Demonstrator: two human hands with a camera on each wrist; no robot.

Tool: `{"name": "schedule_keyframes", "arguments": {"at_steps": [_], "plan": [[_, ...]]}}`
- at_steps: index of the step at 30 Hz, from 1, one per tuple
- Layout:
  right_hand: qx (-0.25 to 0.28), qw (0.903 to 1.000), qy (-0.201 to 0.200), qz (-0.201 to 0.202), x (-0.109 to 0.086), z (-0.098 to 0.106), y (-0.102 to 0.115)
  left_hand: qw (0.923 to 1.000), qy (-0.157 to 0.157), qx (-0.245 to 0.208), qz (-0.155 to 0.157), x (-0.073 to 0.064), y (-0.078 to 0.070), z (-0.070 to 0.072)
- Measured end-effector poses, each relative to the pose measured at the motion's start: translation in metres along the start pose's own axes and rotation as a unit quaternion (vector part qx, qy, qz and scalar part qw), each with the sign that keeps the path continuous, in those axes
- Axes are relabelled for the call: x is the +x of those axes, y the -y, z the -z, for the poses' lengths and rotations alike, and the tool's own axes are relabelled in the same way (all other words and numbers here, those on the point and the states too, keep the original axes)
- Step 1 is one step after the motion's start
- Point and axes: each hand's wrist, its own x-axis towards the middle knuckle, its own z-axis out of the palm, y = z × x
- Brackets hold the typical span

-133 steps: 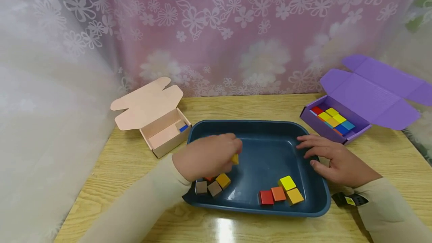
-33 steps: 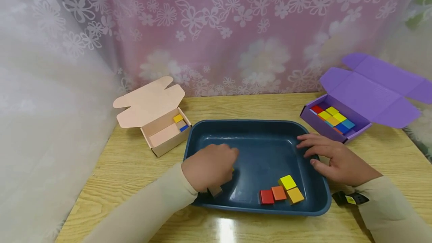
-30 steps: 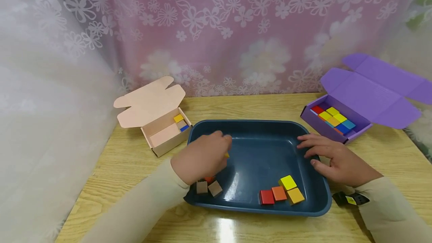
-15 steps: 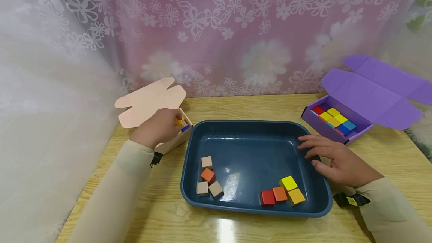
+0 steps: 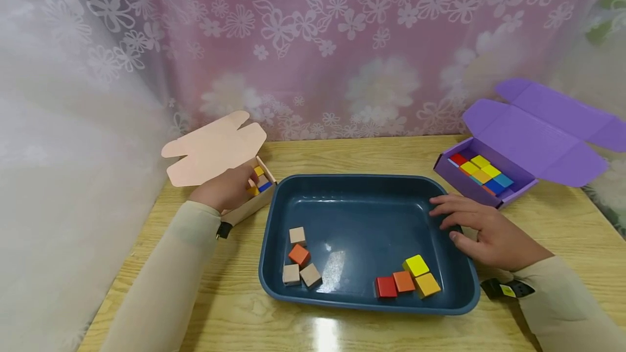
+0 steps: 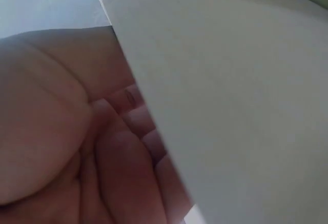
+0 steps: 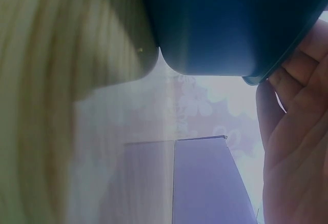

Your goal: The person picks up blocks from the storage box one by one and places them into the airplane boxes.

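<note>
My left hand (image 5: pixel 227 188) reaches into the open beige cardboard box (image 5: pixel 246 211), its fingers curled at a yellow-orange block (image 5: pixel 252 191) that is partly hidden by them. Beside it in the box lie another yellow-orange block (image 5: pixel 258 170), a plain wood block and a blue block (image 5: pixel 264 187). In the left wrist view the box wall (image 6: pixel 215 90) hides my fingertips. My right hand (image 5: pixel 481 230) rests with spread fingers over the right rim of the dark blue tray (image 5: pixel 362 178). The right wrist view shows its fingers (image 7: pixel 297 75) against the tray's edge.
Plain wood blocks (image 5: pixel 310 275) and an orange block (image 5: pixel 299 255) lie at the tray's left. At its right are red (image 5: pixel 386 287), orange and yellow blocks (image 5: pixel 416 265). A purple box (image 5: pixel 459 178) holding several coloured blocks stands at the back right, lid raised.
One yellow-orange block went into the beige box. My left hand then took another from the tray, carried it left to the box and shifted it toward the near side. My right hand stayed put.
</note>
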Motion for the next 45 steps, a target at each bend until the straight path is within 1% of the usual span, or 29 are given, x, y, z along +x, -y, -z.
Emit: {"name": "schedule_keyframes", "arguments": {"at_steps": [3, 10, 13, 14, 16, 17, 20, 23, 24, 26, 29, 32, 34, 36, 37, 40, 42, 43, 45], "plan": [[0.000, 1.0000, 0.000, 0.000, 0.001, 0.000, 0.000, 0.9999, 0.003, -0.004, -0.009, 0.000, 0.002, 0.000], [-0.006, 1.0000, 0.002, -0.002, 0.001, 0.001, 0.000, 0.9985, 0.000, -0.031, -0.045, 0.000, 0.004, -0.001], [-0.006, 1.0000, 0.002, -0.001, 0.000, 0.001, 0.000, 0.9983, 0.002, -0.035, -0.046, 0.000, 0.004, -0.001], [-0.006, 1.0000, 0.002, -0.002, 0.000, 0.001, 0.000, 0.9987, -0.001, -0.031, -0.041, 0.000, 0.003, -0.001], [-0.006, 1.0000, 0.003, -0.005, 0.000, 0.001, 0.000, 0.9994, -0.017, -0.013, -0.028, -0.002, -0.001, -0.001], [-0.007, 1.0000, 0.003, -0.005, 0.000, 0.001, 0.000, 0.9993, -0.028, -0.004, -0.024, -0.004, -0.006, 0.001], [-0.009, 0.9999, 0.004, -0.006, 0.001, 0.003, 0.001, 0.9957, -0.080, 0.039, -0.025, -0.014, -0.028, 0.002], [-0.010, 0.9999, 0.003, -0.003, 0.002, 0.004, 0.002, 0.9868, -0.122, 0.085, -0.065, -0.029, -0.061, 0.002], [-0.010, 0.9999, 0.002, -0.002, 0.002, 0.005, 0.003, 0.9826, -0.132, 0.103, -0.080, -0.035, -0.073, 0.000], [-0.009, 1.0000, 0.000, -0.003, 0.002, 0.005, 0.003, 0.9744, -0.143, 0.130, -0.115, -0.046, -0.095, -0.006], [-0.004, 1.0000, -0.001, -0.009, -0.001, 0.002, 0.003, 0.9647, -0.130, 0.151, -0.172, -0.064, -0.125, -0.021], [-0.002, 0.9999, -0.003, -0.014, -0.004, 0.000, 0.003, 0.9541, -0.099, 0.162, -0.231, -0.076, -0.151, -0.038], [-0.004, 0.9998, -0.006, -0.016, -0.006, -0.001, 0.004, 0.9495, -0.073, 0.175, -0.250, -0.079, -0.163, -0.048], [-0.006, 0.9998, -0.009, -0.017, -0.007, -0.002, 0.005, 0.9454, -0.056, 0.204, -0.248, -0.078, -0.167, -0.057], [-0.007, 0.9998, -0.010, -0.017, -0.008, -0.003, 0.006, 0.9447, -0.051, 0.221, -0.237, -0.075, -0.167, -0.062], [-0.010, 0.9998, -0.012, -0.013, -0.010, -0.004, 0.009, 0.9425, -0.040, 0.274, -0.188, -0.068, -0.162, -0.071], [-0.012, 0.9998, -0.010, -0.015, -0.011, -0.004, 0.010, 0.9416, -0.030, 0.298, -0.154, -0.064, -0.156, -0.075], [-0.015, 0.9997, -0.009, -0.016, -0.010, -0.003, 0.011, 0.9415, -0.025, 0.304, -0.143, -0.062, -0.154, -0.077], [-0.021, 0.9996, -0.012, -0.013, -0.009, 0.000, 0.012, 0.9407, -0.024, 0.312, -0.131, -0.061, -0.151, -0.077]]}}
